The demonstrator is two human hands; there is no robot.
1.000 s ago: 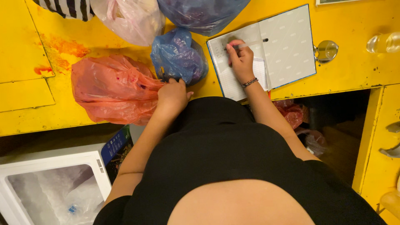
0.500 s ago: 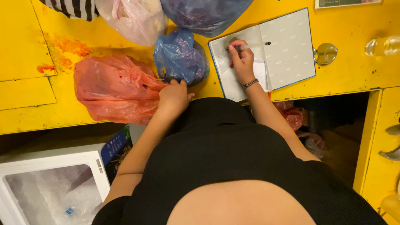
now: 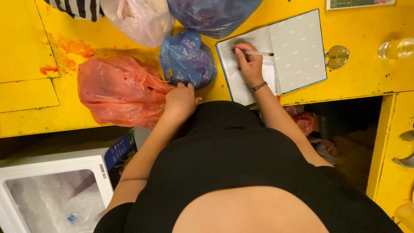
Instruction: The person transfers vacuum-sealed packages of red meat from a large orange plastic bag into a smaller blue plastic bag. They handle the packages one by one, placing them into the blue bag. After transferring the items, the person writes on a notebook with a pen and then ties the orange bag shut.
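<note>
I am seeing the pen lying across the open notebook, which is sitting on the yellow table at my upper right. My right hand is pinching the pen in its fingers, tip over the left page. My left hand is resting at the table's near edge, fingers curled against the knot of the red bag, just below the blue bag. A pink bag and a larger dark blue bag are sitting behind them.
</note>
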